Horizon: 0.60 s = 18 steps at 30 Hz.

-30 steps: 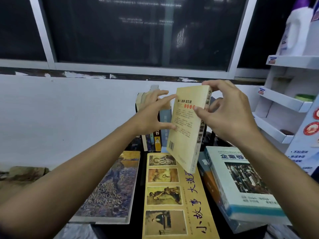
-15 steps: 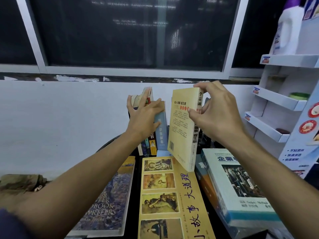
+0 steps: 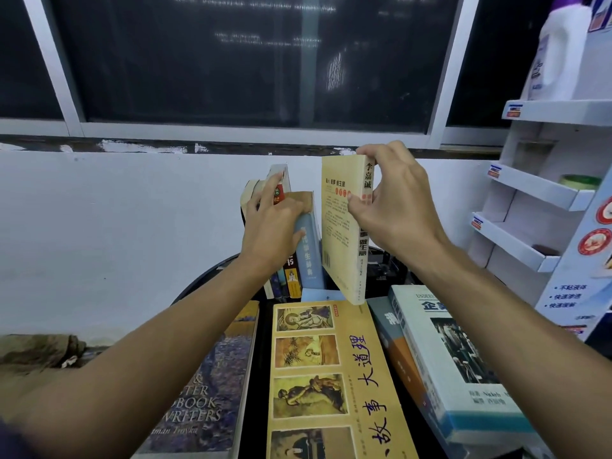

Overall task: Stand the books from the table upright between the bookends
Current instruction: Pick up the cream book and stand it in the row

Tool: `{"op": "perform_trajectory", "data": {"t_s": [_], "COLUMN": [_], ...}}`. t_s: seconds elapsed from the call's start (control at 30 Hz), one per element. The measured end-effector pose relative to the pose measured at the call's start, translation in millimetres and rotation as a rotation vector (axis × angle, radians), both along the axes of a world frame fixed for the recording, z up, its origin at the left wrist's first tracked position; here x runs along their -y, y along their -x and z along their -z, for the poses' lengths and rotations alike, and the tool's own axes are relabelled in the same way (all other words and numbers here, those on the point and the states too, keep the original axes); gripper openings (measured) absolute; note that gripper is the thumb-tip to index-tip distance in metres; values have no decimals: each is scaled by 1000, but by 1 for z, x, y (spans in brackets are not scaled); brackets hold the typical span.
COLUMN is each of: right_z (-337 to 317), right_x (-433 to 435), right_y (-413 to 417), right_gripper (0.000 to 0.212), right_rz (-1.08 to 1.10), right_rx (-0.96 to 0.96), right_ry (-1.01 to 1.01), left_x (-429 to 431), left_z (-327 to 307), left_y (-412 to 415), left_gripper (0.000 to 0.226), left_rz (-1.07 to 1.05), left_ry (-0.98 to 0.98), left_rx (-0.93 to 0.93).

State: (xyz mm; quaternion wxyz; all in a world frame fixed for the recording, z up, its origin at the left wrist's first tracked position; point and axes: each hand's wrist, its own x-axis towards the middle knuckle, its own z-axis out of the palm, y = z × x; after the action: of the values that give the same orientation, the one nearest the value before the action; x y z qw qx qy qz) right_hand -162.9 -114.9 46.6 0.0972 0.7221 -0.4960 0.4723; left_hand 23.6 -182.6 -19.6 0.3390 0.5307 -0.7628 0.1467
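right hand (image 3: 394, 207) pinches the cream book (image 3: 342, 226) by its top, upright, just beside the standing row (image 3: 298, 246). left hand (image 3: 270, 226) lies flat against that row, gripping nothing. if the left hand slackens, the leaning row could fall into the gap and block the book.

Cream book (image 3: 341, 233) upright, perhaps airborne.

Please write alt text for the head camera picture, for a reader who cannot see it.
The right hand holds a cream book upright beside a row of standing books, which the left hand presses back. More books lie flat on the dark table below, under a dark window.
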Motion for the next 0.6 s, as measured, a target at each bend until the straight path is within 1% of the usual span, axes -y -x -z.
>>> {"op": "perform_trajectory", "data": {"t_s": [0.13, 0.27, 0.43, 0.6], "right_z": [10, 29, 60, 85], "right_x": [12, 27, 48, 69], "right_y": [-9, -18, -22, -19], "right_gripper": [51, 54, 55, 56], "right_rz": [-8, -71, -135, -130], "right_rx": [11, 76, 52, 69], "right_ry": [35, 84, 116, 117], "left_x": [0, 2, 3, 5], "left_z": [1, 4, 5, 7], "left_y": [2, 2, 2, 2], "left_gripper": [40, 38, 39, 37], "left_rz": [-10, -3, 14, 22], "left_ry": [15, 40, 63, 80], "left_rx": [-4, -7, -35, -50]}}
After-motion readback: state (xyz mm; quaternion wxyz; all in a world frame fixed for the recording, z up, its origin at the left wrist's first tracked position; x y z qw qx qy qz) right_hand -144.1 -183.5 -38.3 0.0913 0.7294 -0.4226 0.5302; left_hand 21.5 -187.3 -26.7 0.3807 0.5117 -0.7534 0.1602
